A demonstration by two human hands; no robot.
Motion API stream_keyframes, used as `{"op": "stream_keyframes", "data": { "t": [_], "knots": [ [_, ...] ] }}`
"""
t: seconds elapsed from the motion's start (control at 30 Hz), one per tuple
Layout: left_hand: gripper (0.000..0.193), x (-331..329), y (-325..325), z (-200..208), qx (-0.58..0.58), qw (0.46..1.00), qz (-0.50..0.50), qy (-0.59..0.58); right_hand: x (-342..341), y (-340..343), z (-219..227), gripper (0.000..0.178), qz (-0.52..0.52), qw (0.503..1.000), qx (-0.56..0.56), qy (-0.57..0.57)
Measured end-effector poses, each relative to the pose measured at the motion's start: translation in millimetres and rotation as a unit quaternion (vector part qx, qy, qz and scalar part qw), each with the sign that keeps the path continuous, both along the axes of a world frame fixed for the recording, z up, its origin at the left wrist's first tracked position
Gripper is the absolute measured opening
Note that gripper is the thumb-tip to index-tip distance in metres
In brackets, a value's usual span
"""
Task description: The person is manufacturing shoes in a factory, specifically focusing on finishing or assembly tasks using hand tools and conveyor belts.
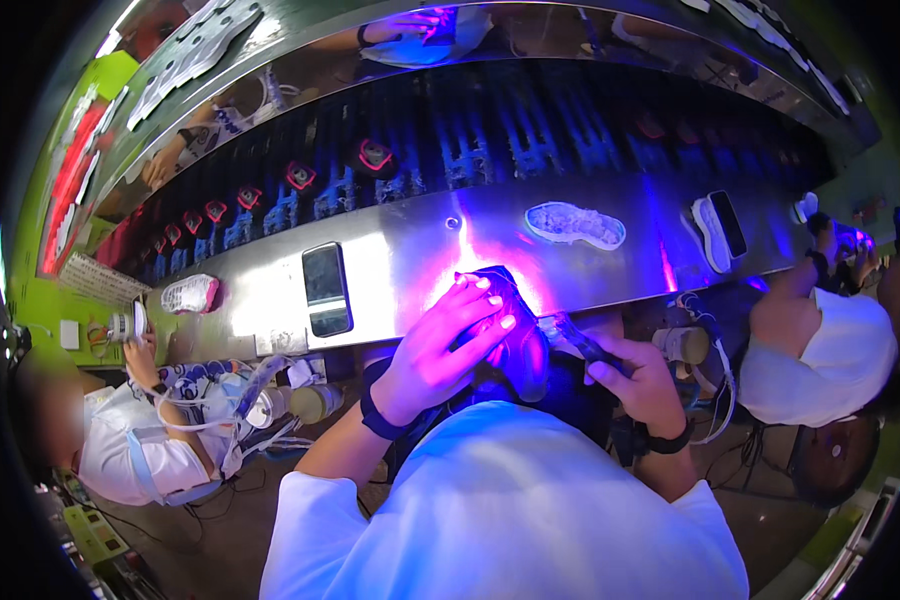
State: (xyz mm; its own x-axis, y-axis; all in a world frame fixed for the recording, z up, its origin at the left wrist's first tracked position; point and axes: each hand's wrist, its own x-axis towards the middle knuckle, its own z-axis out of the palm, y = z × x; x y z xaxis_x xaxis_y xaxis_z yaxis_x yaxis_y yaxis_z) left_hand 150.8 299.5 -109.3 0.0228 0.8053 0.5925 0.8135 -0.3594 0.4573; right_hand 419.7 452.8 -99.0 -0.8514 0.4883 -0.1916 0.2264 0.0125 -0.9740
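Under a bright pink and violet light, a dark shoe upper (526,358) is at the near edge of the metal bench, close to my body. My left hand (448,342) rests on it with the fingers stretched out across its top and left side. On the right, my right hand (638,380) is closed round the handle of a slim dark tool (577,338). That tool points left toward the shoe upper, and its tip is too dim for me to make out its kind. Whether the tip touches the upper, I cannot tell.
A phone (327,290) lies on the bench (390,230) to the left. Further back is a white sole (575,225); another sole (708,238) and a dark phone (730,223) lie right. Beyond, a dark conveyor (470,130) carries red-trimmed pieces (375,156). People sit on both sides.
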Motion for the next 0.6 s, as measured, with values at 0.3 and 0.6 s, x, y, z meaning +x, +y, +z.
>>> {"op": "stream_keyframes", "data": {
  "t": [0.3, 0.6],
  "knots": [
    [0.064, 5.5, -16.3, -14.5, -0.066, 0.993, 0.074, -0.067, -0.7, -10.8, -19.1, 0.045, -0.002, 0.994, -0.105, -0.009],
    [0.06, 9.1, -21.8, -26.3, -0.182, 0.967, 0.149, -0.095, 6.5, -36.7, -37.8, 0.044, -0.055, 0.994, -0.089, -0.038]
  ]
}}
